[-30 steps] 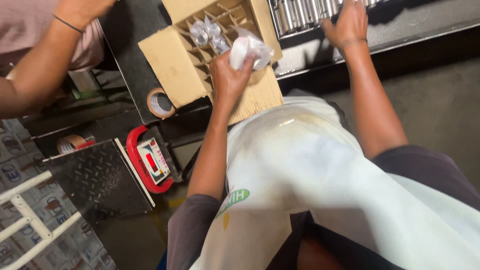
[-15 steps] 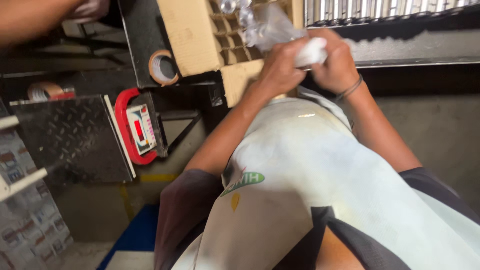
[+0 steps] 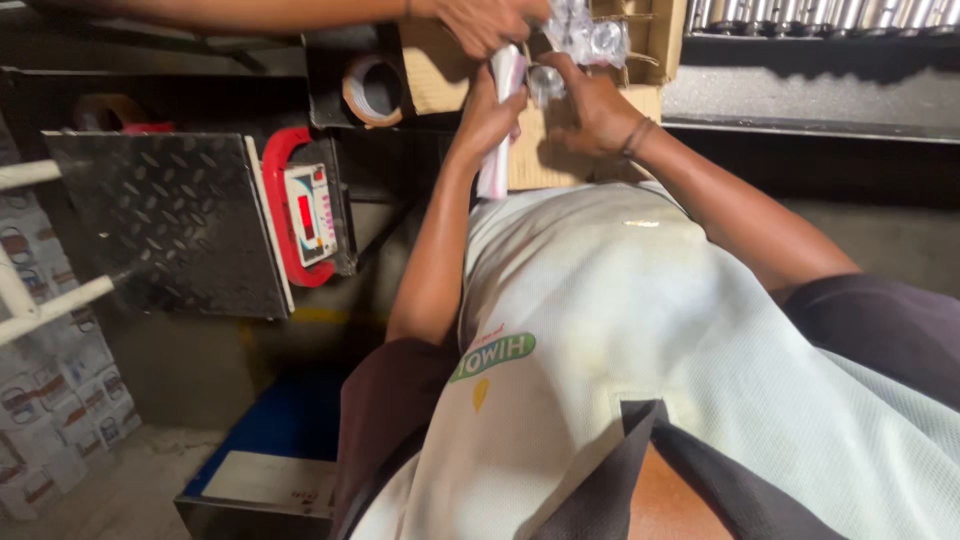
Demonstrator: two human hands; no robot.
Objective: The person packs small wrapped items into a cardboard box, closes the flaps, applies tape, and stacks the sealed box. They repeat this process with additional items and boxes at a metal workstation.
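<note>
White folded bag (image 3: 497, 150) pinched in left hand (image 3: 487, 115) grip; right hand (image 3: 590, 105) clasping clear-wrapped part (image 3: 545, 82)

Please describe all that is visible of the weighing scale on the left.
The weighing scale has a grey metal platform with a raised diamond pattern, lying flat. On its right edge sits a red-framed display unit with a lit red readout. Nothing rests on the platform, and no hand touches it. A white bar crosses its left corner.
</note>
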